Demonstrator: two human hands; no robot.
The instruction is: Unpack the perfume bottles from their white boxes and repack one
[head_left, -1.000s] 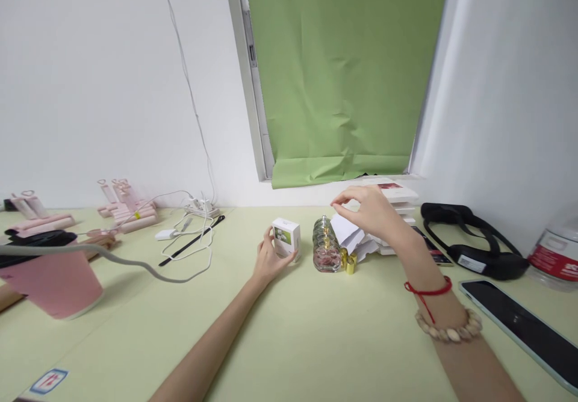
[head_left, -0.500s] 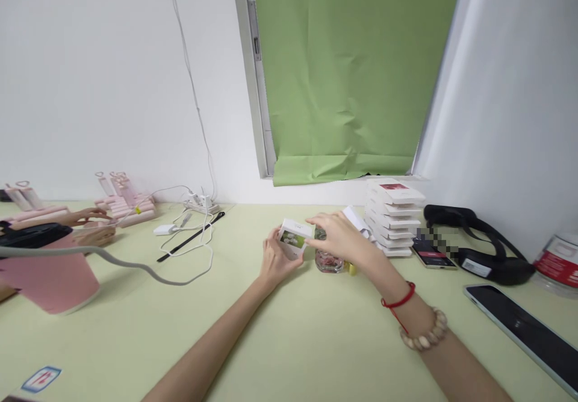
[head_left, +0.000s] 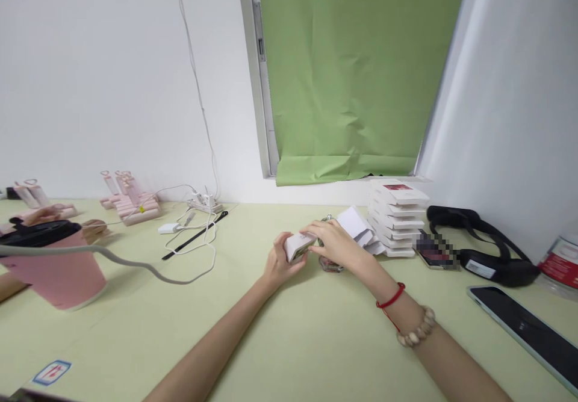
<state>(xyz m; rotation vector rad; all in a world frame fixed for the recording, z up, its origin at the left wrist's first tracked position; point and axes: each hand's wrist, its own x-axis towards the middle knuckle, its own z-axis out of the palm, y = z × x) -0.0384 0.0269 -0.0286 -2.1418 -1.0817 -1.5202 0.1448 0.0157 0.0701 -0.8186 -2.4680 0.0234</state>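
Note:
A small white box (head_left: 297, 245) with a green printed picture is tilted in my left hand (head_left: 275, 265), whose fingers wrap round its left side and bottom. My right hand (head_left: 336, 244) has its fingers bent over the box's right end, touching it; the thumb side is partly hidden. Partly covered by that hand, a clear glass jar (head_left: 330, 266) with pinkish contents stands on the table. White folded cartons or papers (head_left: 354, 224) lie just past my right hand, beside a stack of flat white boxes (head_left: 397, 222).
To the right are a phone (head_left: 526, 330), a second phone (head_left: 436, 251), a black headset strap (head_left: 501, 269) and a red-labelled container (head_left: 561, 263). At left stand a pink cup (head_left: 67, 272), white cables (head_left: 210, 257), pink goods (head_left: 135, 203) and another person's hand (head_left: 94, 231).
The box has tipped, so its printed face now points lower. My right hand has moved left onto its end. More of the white papers shows. The view has shifted slightly.

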